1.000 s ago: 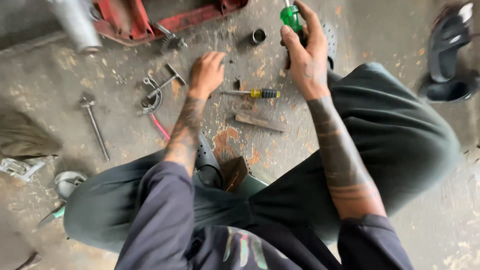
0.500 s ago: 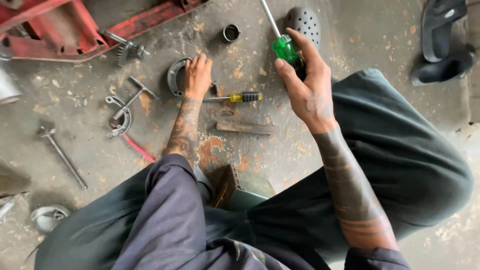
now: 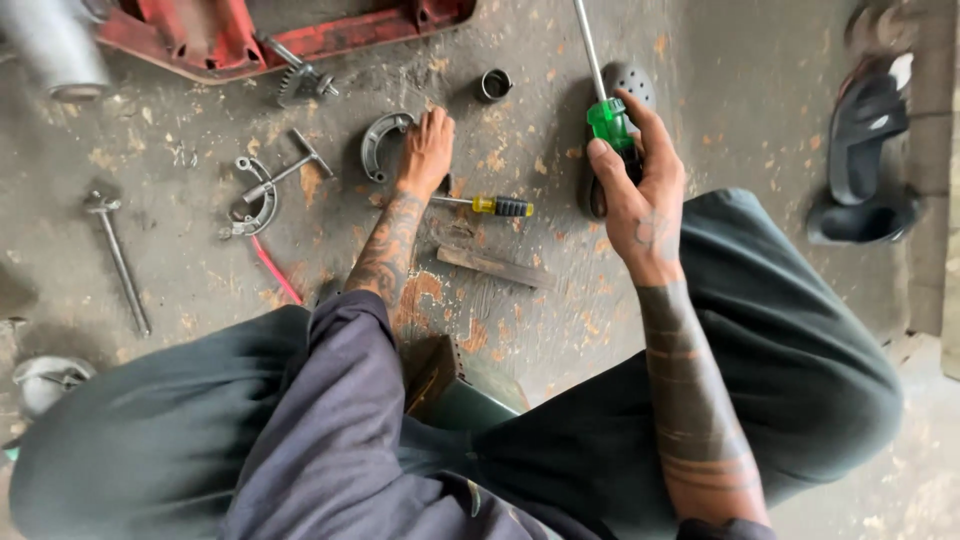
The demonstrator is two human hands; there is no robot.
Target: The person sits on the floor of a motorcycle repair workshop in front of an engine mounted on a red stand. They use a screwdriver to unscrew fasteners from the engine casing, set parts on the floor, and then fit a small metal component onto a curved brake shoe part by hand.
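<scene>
My right hand point(image 3: 640, 195) grips a large screwdriver with a green handle point(image 3: 608, 120), its long steel shaft pointing up past the top of the frame. My left hand point(image 3: 426, 150) reaches down to the concrete floor, with its fingers on a curved grey metal brake shoe point(image 3: 378, 143). Just right of that wrist lies a small screwdriver with a yellow and black handle point(image 3: 492, 205). A flat rusty metal bar point(image 3: 495, 267) rests on the floor below it.
A red metal frame point(image 3: 330, 35) runs along the top. Another brake shoe with a T-shaped tool point(image 3: 262, 185), a long bolt tool point(image 3: 118, 260), a small ring point(image 3: 494, 84), a sprocket part point(image 3: 298, 80) and black sandals point(image 3: 865, 160) lie around. My knees fill the lower frame.
My left hand slid further up-left onto the curved brake shoe. My right hand kept hold of the green screwdriver and shifted slightly as the view moved forward.
</scene>
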